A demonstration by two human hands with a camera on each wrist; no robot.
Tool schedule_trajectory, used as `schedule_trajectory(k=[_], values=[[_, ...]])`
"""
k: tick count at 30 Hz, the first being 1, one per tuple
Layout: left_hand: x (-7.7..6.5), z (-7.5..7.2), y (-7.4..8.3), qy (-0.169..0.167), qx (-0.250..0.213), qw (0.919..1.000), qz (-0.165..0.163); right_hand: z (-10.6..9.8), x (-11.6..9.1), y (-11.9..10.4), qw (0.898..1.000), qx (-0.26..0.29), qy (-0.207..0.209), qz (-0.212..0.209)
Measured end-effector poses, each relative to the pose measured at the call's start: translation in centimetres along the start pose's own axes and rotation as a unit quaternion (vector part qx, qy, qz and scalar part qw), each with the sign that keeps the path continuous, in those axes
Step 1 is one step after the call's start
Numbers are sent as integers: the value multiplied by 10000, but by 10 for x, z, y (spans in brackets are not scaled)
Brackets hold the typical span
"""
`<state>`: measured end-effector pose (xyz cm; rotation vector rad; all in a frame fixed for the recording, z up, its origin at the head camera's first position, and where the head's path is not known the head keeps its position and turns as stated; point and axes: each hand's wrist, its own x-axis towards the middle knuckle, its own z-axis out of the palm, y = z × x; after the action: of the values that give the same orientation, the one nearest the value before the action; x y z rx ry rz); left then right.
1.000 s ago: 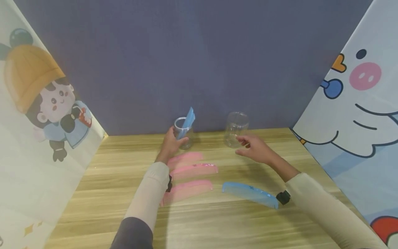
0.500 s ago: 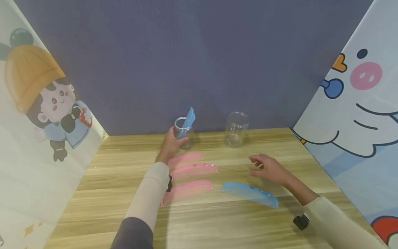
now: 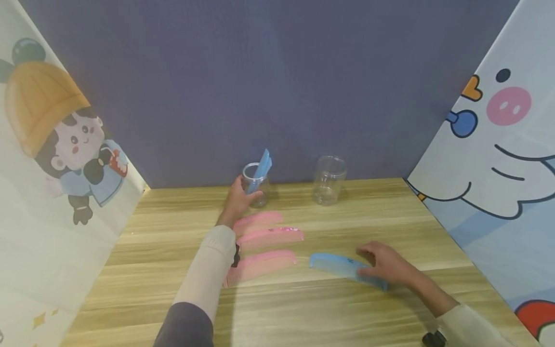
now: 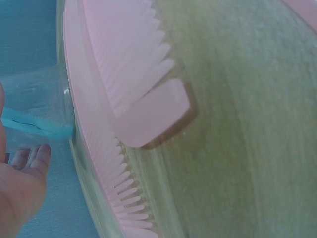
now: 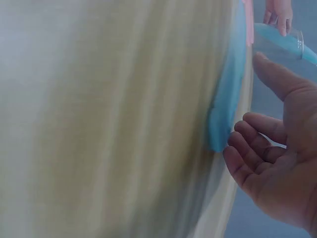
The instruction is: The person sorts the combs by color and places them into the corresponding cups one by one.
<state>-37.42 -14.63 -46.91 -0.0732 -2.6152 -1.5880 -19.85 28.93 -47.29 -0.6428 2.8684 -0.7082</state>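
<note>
My left hand (image 3: 240, 200) grips a clear jar (image 3: 261, 198) at the back of the table, fingers around its side. Blue combs (image 3: 262, 171) lean inside that jar and stick out above its rim. Over the right end of a blue comb (image 3: 331, 263) lying on the table hovers my right hand (image 3: 386, 264), its thumb and fingers spread around the comb's edge. In the right wrist view the fingers (image 5: 242, 166) are loosely bent beside the comb's end, with a gap between thumb and fingers.
Three pink combs (image 3: 270, 236) lie in a column in front of the left jar, partly behind the left forearm. A second clear jar (image 3: 329, 180) stands at the back right. A dark panel (image 3: 277, 96) borders the table behind, with printed panels at both sides.
My right hand has drawn back from beside the right jar and come down toward the near blue comb. The left hand and its jar have stayed in place.
</note>
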Motion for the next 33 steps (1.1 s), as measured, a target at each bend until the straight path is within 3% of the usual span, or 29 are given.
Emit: schedule_trajectory(k=[9, 15, 22, 29, 33], values=[[-3, -1, 4, 87, -72, 9999, 97, 8, -12, 1, 9992, -80, -6, 389], [-5, -2, 5, 96, -48, 9999, 91, 13, -14, 2, 9992, -189, 35, 352], [-4, -2, 3, 137, -46, 9999, 85, 14, -15, 3, 9989, 112, -44, 445], [-2, -1, 2, 153, 67, 9998, 106, 8, -15, -2, 9992, -235, -63, 327], [-2, 0, 2, 123, 46, 9998, 124, 5, -16, -4, 9992, -164, -192, 309]])
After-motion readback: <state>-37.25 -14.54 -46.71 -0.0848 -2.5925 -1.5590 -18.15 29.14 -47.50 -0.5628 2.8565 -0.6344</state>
